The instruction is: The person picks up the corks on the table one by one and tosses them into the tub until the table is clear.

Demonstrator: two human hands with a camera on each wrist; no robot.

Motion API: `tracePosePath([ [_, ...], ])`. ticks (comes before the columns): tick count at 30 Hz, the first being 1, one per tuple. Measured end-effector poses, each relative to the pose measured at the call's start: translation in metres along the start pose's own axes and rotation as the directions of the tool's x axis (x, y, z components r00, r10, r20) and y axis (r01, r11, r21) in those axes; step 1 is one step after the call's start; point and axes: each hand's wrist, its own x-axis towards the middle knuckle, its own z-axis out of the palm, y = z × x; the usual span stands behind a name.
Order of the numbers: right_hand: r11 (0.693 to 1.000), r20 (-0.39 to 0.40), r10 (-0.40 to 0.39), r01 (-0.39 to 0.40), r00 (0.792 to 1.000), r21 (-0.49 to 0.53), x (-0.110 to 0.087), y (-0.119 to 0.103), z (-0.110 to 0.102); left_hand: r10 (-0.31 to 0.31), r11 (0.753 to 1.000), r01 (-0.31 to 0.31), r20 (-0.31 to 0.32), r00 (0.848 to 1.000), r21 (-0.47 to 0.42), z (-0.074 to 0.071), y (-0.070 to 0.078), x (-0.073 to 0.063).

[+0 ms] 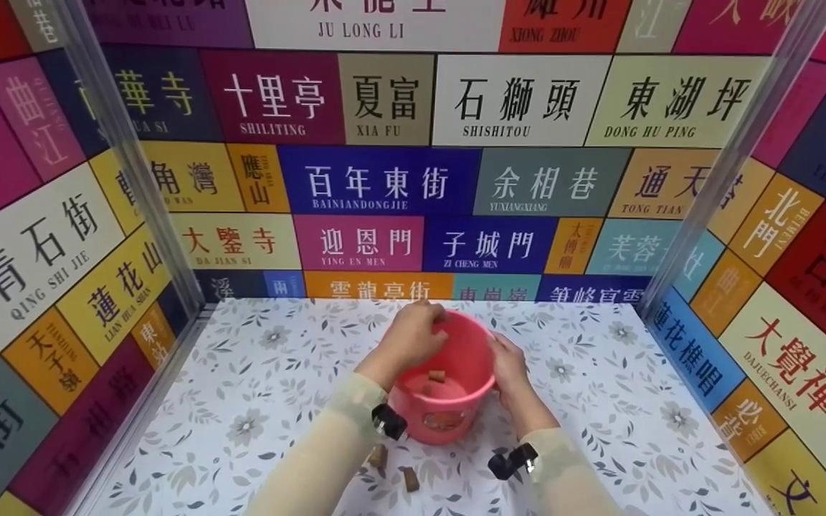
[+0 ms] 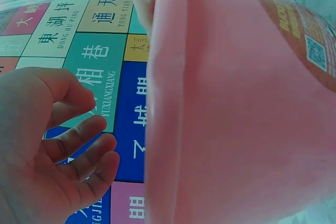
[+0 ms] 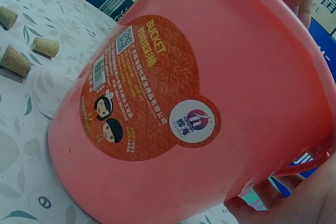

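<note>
A pink bucket (image 1: 442, 419) stands on the table, its mouth tipped toward the head camera. My right hand (image 1: 512, 365) grips its right side by the rim, near the handle fitting (image 3: 315, 156). Over the bucket's far left rim is my left hand (image 1: 414, 335); the left wrist view shows its fingers (image 2: 86, 150) loosely bent with nothing between them. Inside the bucket lies a cork (image 1: 437, 375). In the right wrist view, cork stoppers (image 3: 45, 46) lie on the table beside the bucket, which has an orange-red label (image 3: 142, 87).
The table is covered with a white floral cloth (image 1: 248, 426). Panels with colourful place-name signs (image 1: 377, 179) stand behind it and on both sides, with clear corner strips (image 1: 700, 215) between them. More corks (image 1: 411, 479) lie near the bucket's front left.
</note>
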Motion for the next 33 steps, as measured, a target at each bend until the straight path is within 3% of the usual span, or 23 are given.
tracePosePath([
  [18,1.0,-0.001,-0.004,0.004,1.0,0.012,-0.001,0.0,0.0,0.022,0.999,-0.022,-0.01,1.0,0.045,-0.018,-0.014,-0.028],
  [33,1.0,0.025,0.004,-0.004,1.0,0.013,0.0,0.001,-0.001,0.084,0.996,-0.082,-0.075,0.994,0.024,-0.029,-0.025,-0.063],
])
